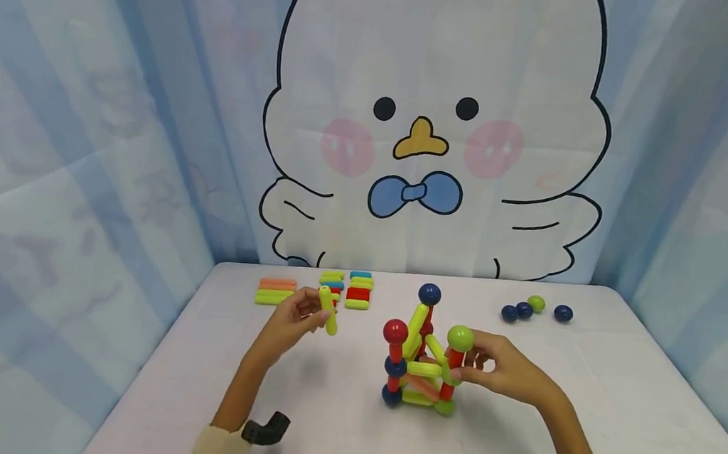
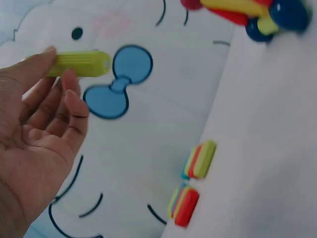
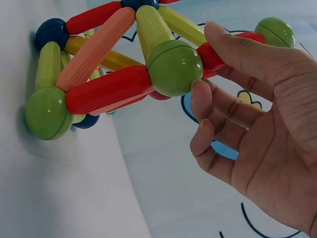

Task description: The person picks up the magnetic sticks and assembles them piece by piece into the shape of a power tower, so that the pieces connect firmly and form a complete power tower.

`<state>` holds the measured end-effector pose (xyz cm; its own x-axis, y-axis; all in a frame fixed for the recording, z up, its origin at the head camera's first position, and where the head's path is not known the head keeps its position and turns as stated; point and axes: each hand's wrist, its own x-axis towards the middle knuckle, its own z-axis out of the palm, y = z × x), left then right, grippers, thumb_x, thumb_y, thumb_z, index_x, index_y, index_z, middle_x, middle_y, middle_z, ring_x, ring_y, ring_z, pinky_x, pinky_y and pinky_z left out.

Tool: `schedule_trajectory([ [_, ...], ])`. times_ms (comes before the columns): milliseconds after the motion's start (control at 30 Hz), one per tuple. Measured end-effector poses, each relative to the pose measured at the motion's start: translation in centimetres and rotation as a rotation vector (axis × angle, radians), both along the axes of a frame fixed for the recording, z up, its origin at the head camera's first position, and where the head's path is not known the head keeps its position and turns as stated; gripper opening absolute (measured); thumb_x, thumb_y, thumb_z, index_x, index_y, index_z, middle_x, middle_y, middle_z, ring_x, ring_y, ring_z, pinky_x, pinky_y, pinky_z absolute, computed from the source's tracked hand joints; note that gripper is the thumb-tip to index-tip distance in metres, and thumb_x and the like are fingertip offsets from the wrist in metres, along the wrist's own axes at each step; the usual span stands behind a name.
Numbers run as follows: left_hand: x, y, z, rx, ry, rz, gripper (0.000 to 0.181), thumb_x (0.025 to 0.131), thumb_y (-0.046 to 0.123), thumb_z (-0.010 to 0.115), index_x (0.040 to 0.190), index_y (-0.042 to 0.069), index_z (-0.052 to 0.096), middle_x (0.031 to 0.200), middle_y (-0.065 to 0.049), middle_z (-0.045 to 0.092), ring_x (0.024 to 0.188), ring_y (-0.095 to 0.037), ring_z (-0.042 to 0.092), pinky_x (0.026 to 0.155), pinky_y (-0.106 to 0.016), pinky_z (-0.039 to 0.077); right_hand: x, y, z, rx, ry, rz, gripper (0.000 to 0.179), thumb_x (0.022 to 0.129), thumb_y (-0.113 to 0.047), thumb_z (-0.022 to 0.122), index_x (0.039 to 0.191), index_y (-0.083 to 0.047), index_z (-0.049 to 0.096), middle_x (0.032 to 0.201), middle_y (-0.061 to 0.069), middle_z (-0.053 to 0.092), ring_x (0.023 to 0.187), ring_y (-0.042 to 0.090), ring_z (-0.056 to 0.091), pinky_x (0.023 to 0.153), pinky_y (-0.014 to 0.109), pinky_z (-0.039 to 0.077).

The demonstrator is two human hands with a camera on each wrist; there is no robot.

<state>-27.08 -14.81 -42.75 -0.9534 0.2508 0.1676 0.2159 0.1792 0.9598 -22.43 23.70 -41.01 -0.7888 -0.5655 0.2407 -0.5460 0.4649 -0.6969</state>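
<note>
My left hand (image 1: 292, 321) pinches a yellow-green magnetic rod (image 1: 328, 310) between thumb and fingers, held above the table left of the built frame. In the left wrist view the ridged rod (image 2: 81, 63) points away from the thumb. The frame of magnetic rods and balls (image 1: 425, 369) stands on the table, with a dark blue ball (image 1: 429, 294) at its top. My right hand (image 1: 503, 370) holds its right post, thumb and fingers around a red rod (image 3: 211, 56) beside the middle green ball (image 3: 176, 68). Another green ball (image 1: 461, 338) caps that post.
Loose rods in yellow-green, orange, red and blue lie in small groups, such as the red rod (image 1: 358, 293), at the back left. Several loose balls, including a dark blue one (image 1: 563, 314), sit at the back right. A printed curtain (image 1: 414, 238) hangs behind the white table (image 1: 200, 357).
</note>
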Motion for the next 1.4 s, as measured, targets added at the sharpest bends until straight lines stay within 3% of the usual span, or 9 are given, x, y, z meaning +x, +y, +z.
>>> schedule_trajectory([
  [133, 2.6, 2.6, 2.3, 0.255, 0.13, -0.011, 0.031, 0.093, 0.015, 0.066, 0.117, 0.002, 0.051, 0.106, -0.001, 0.067, 0.091, -0.014, 0.063, 0.079, -0.021, 0.055, 0.0, 0.1, 0.2, 0.001, 0.002, 0.008, 0.026, 0.089, -0.02, 0.071, 0.111, -0.009, 0.063, 0.089, -0.006, 0.065, 0.075, 0.008, 0.056, 0.066, 0.024, 0.052],
  [267, 5.3, 5.5, 3.8, 0.313, 0.276, -0.062, 0.032, 0.093, 0.005, 0.064, 0.121, -0.004, 0.052, 0.109, -0.011, 0.068, 0.095, -0.012, 0.066, 0.085, -0.025, 0.057, 0.1, 0.2, 0.3, -0.017, 0.021, 0.003, 0.022, 0.089, -0.018, 0.071, 0.109, -0.01, 0.064, 0.088, -0.006, 0.064, 0.073, 0.008, 0.056, 0.064, 0.024, 0.052],
  [333, 6.5, 6.9, 4.2, 0.31, 0.314, -0.078, 0.033, 0.093, 0.005, 0.064, 0.122, -0.005, 0.054, 0.111, -0.016, 0.067, 0.095, -0.013, 0.067, 0.084, -0.026, 0.057, 0.1, 0.3, 0.3, -0.026, 0.025, -0.001, 0.022, 0.089, -0.017, 0.071, 0.109, -0.01, 0.064, 0.088, -0.006, 0.065, 0.073, 0.008, 0.057, 0.064, 0.024, 0.052],
  [500, 9.1, 10.3, 3.9, 0.305, 0.314, -0.071, 0.028, 0.093, 0.01, 0.065, 0.12, 0.002, 0.058, 0.116, -0.016, 0.064, 0.097, -0.018, 0.069, 0.086, -0.029, 0.057, 0.0, 0.2, 0.0, -0.024, 0.011, 0.008, 0.021, 0.09, -0.017, 0.069, 0.11, -0.011, 0.064, 0.093, -0.004, 0.067, 0.078, 0.008, 0.058, 0.068, 0.024, 0.052],
  [700, 11.2, 13.9, 1.6, 0.326, 0.208, -0.019, 0.029, 0.092, 0.019, 0.068, 0.118, 0.009, 0.062, 0.116, -0.011, 0.067, 0.098, -0.019, 0.071, 0.085, -0.029, 0.057, -0.1, 0.4, -0.2, -0.035, 0.006, 0.028, 0.02, 0.089, -0.014, 0.07, 0.108, -0.01, 0.064, 0.091, -0.003, 0.066, 0.077, 0.009, 0.058, 0.07, 0.024, 0.054],
  [800, 11.7, 15.2, 0.3, 0.37, 0.122, -0.004, 0.031, 0.09, 0.017, 0.069, 0.118, 0.006, 0.065, 0.115, -0.013, 0.069, 0.096, -0.018, 0.073, 0.082, -0.029, 0.057, -0.1, 0.4, -0.1, -0.038, 0.0, 0.046, 0.022, 0.089, -0.013, 0.07, 0.11, -0.008, 0.063, 0.091, -0.002, 0.065, 0.076, 0.009, 0.058, 0.068, 0.024, 0.053],
  [933, 11.7, 16.3, -0.8, 0.41, 0.04, 0.032, 0.033, 0.088, 0.017, 0.071, 0.118, 0.002, 0.066, 0.107, -0.012, 0.073, 0.09, -0.018, 0.074, 0.077, -0.029, 0.058, -0.1, 0.5, 0.1, -0.04, -0.026, 0.062, 0.025, 0.089, -0.013, 0.07, 0.112, -0.006, 0.062, 0.093, 0.001, 0.066, 0.075, 0.01, 0.059, 0.066, 0.025, 0.053],
  [1233, 10.6, 17.0, -2.0, 0.438, 0.046, 0.114, 0.028, 0.091, 0.018, 0.07, 0.111, 0.001, 0.065, 0.094, -0.029, 0.069, 0.079, -0.024, 0.075, 0.068, -0.03, 0.059, -0.3, 0.7, 0.2, -0.045, -0.065, 0.094, 0.03, 0.088, -0.013, 0.071, 0.116, -0.006, 0.061, 0.095, 0.003, 0.066, 0.076, 0.011, 0.06, 0.068, 0.027, 0.055],
  [1400, 10.3, 17.3, -2.1, 0.39, 0.037, 0.104, 0.027, 0.093, 0.023, 0.066, 0.109, 0.001, 0.066, 0.09, -0.024, 0.072, 0.075, -0.018, 0.075, 0.067, -0.029, 0.059, -0.2, 0.2, -0.1, -0.053, -0.029, 0.072, 0.027, 0.087, -0.014, 0.073, 0.111, -0.009, 0.062, 0.09, 0.0, 0.065, 0.072, 0.01, 0.057, 0.063, 0.025, 0.052],
])
